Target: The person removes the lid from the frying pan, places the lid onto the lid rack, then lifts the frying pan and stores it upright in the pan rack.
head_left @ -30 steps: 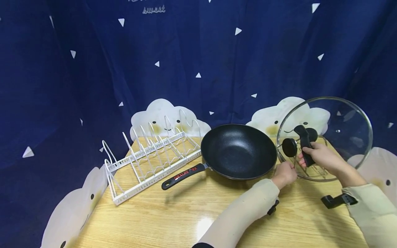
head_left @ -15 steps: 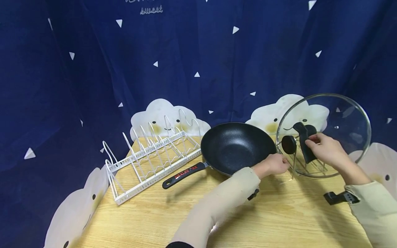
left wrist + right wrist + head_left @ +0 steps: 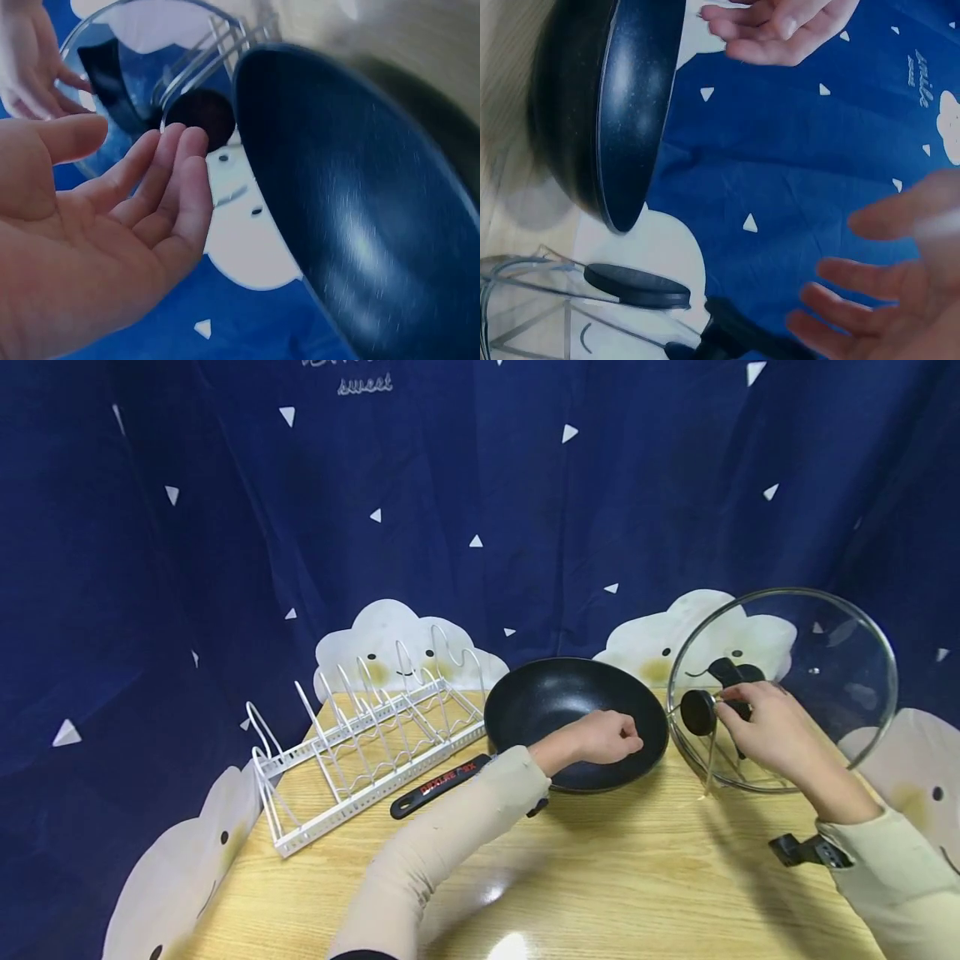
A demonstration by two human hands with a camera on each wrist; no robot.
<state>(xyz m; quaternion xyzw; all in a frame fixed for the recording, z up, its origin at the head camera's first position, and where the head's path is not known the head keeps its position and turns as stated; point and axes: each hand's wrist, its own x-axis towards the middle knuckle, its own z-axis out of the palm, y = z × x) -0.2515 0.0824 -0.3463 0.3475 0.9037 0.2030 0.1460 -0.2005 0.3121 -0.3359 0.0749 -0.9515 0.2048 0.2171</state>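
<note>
Glass lid [image 3: 836,672] behind right hand [image 3: 772,727]; left hand [image 3: 600,738] relaxed above wok [image 3: 540,706].

Backdrop: dark blue fabric [image 3: 427,460], soft vertical folds, darker toward the sides. Scattered small white triangles [image 3: 476,542]; pale lettering [image 3: 365,384] up top, "sweet" legible. White smiling clouds [image 3: 386,620] low down, yellowish cheeks. Light wood-grain table [image 3: 637,877] in front, bright glare [image 3: 508,947] near bottom of head view.
</note>
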